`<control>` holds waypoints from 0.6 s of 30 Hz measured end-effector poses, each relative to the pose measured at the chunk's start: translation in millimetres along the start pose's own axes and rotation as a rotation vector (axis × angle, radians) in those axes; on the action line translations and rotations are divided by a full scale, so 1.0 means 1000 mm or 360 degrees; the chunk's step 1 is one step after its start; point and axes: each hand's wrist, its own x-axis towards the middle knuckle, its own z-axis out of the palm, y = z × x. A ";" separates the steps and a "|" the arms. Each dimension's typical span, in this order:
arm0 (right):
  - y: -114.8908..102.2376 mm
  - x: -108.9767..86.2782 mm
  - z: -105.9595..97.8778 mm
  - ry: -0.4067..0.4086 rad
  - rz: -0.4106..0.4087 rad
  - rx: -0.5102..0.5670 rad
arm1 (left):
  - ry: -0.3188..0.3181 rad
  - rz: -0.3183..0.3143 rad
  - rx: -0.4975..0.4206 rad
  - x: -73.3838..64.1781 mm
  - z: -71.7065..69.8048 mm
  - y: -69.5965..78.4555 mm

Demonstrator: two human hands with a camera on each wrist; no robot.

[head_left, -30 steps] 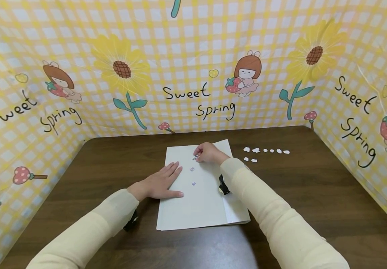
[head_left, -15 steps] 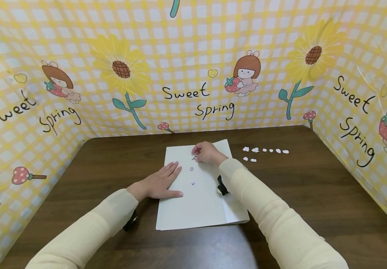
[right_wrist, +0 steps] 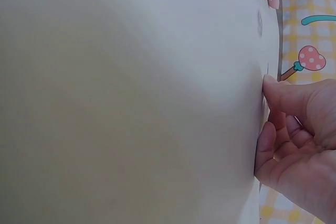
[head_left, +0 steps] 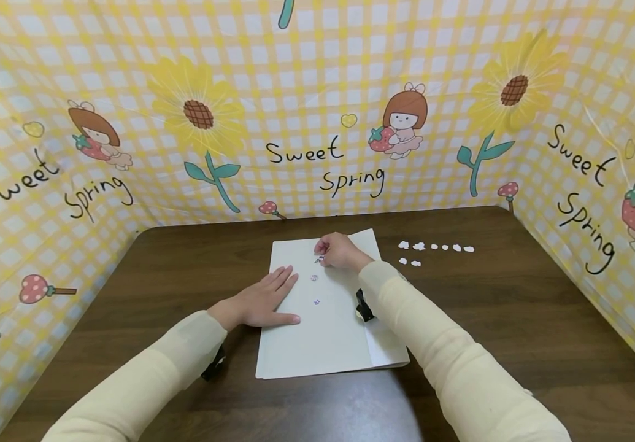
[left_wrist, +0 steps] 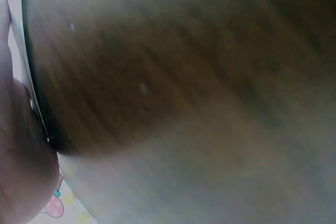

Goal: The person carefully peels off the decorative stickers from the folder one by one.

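In the head view, a pale sheet or folder (head_left: 317, 344) lies on the dark wooden table. My left hand (head_left: 262, 301) rests flat on its left edge with the fingers spread. My right hand (head_left: 342, 252) bends over the upper part, its fingertips at a small dark-lined paper cutout (head_left: 319, 259). The right wrist view has the curled fingers and thumb of the right hand (right_wrist: 299, 135) against the sheet, around the cutout, which is barely visible edge-on. Below it are a round purple-marked cutout (head_left: 314, 278) and a smaller one (head_left: 317, 302).
Several small white paper pieces (head_left: 419, 247) lie in two rows on the table (head_left: 488, 319), right of the sheet. A checked yellow cloth (head_left: 306, 73) hangs around the back and sides. Black wrist devices (head_left: 365, 306) sit beneath the sleeves.
The right hand shifts very slightly to the left at first, then stays over the same cutout. The left hand keeps its place.
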 end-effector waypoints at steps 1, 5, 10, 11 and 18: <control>0.000 0.000 0.000 -0.0001 0.0002 0.0003 | 0.0002 -0.0004 0.0000 0.001 0.002 -0.002; -0.001 0.000 0.001 -0.0008 0.0009 0.0014 | 0.0011 -0.0008 0.0003 0.004 0.007 -0.006; -0.002 0.000 0.000 -0.0021 0.0009 0.0009 | 0.0021 0.0017 -0.0007 0.002 0.004 -0.002; -0.002 -0.001 0.000 -0.0024 0.0010 0.0004 | 0.0024 0.0024 -0.0011 0.001 0.003 -0.002; -0.004 -0.001 0.000 -0.0048 0.0014 -0.0027 | 0.0002 0.0001 -0.0006 0.000 0.001 0.000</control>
